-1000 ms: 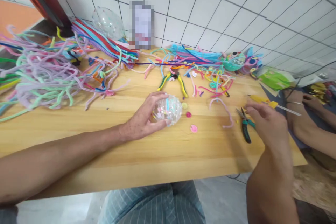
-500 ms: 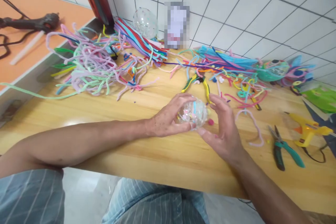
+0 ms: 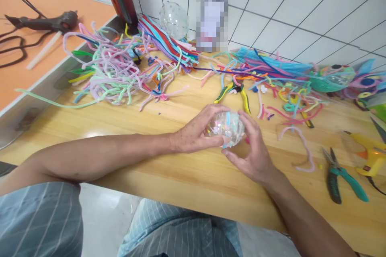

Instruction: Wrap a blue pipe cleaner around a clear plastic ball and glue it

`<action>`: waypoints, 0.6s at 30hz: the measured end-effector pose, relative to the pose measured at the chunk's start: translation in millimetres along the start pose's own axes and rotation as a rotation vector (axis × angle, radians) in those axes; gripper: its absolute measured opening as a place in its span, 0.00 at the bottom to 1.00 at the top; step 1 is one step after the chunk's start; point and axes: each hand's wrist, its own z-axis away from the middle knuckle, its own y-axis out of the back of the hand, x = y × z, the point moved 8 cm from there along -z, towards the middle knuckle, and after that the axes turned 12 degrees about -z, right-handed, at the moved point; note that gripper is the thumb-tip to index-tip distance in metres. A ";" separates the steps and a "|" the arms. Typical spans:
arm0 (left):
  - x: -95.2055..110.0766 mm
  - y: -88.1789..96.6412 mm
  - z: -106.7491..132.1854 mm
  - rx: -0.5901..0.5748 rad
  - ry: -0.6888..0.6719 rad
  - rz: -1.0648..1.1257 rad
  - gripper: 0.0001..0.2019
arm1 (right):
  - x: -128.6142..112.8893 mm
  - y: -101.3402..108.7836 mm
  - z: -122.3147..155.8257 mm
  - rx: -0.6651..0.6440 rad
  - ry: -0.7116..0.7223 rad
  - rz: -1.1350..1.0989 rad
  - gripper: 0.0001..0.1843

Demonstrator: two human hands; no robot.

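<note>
Between my hands, just over the wooden table, is a clear ball (image 3: 233,128) with colourful specks inside and a light blue strip on its upper side. My left hand (image 3: 203,130) grips it from the left, fingers over the top and thumb across the front. Cupped around the right side is my right hand (image 3: 251,146), its fingers against the ball and its thumb at the lower edge. Yellow-and-black pliers (image 3: 245,100) lie right behind the ball. A small pink-red piece beside it is mostly covered by my right fingers.
A tangle of pipe cleaners (image 3: 111,68) lies left, with bundled pipe cleaners (image 3: 271,64) along the tiled wall. Another clear ball (image 3: 174,20) and a blurred-out phone-like object (image 3: 211,22) stand behind. Green-handled pliers (image 3: 340,176) and a yellow glue gun (image 3: 372,156) lie right; a black glue gun (image 3: 51,22) lies far left.
My right hand has closed in on the ball, its fingers now against the right side. My left hand keeps its grip. The whole view has shifted slightly.
</note>
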 end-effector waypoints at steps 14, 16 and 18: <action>-3.1 -3.9 -2.7 -0.029 0.040 0.007 0.34 | 7.3 4.3 -1.7 0.070 -0.027 -0.091 0.50; -3.4 -4.2 -2.9 -0.033 0.033 -0.005 0.34 | 8.4 3.2 -1.6 0.086 -0.045 -0.119 0.49; -4.4 -4.1 -2.8 -0.031 0.034 -0.017 0.34 | 8.3 1.9 -2.0 0.095 -0.052 -0.130 0.48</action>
